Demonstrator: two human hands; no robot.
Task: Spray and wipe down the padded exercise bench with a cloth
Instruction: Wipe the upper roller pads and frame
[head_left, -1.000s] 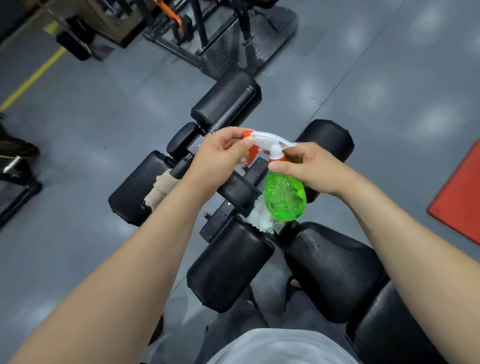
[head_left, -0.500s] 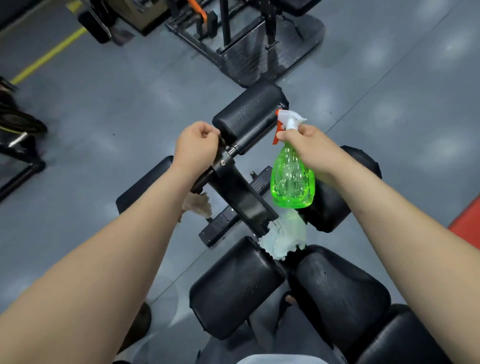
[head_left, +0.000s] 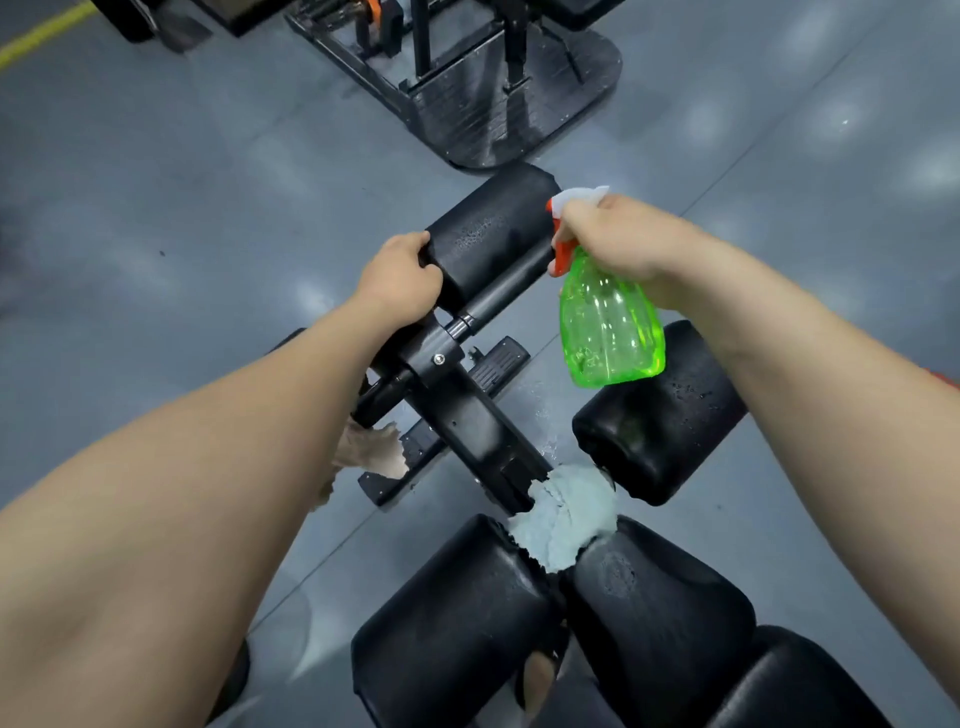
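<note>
Green translucent plastic hangs from the right hand in the upper middle of the frame. Its fingers are wrapped round the neck of the spray bottle, just under the white head. The orange trigger shows at the knuckles and the nozzle points left. The bottle's body hangs below the fist, and the right forearm runs in from the right edge. To the left, the left hand is curled over the left end of the upper roller pad and grips it. That forearm comes up from the lower left corner.

The upper roller pad is black, with fine droplets speckling its top face. It sits at the far end of the bench, whose black steel frame runs diagonally down toward the lower centre. A second roller pad, also black and dotted with drops, lies to the right of the frame, just below the bottle. A crumpled blue-grey cloth rests where the frame meets the left seat pad and the right seat pad, touching both. The right seat pad bears a pale worn patch near the cloth. A tan rag shows partly from behind the left forearm, beside the frame. Around the bench lies grey floor, and a black machine base stands at the top of the frame.
</note>
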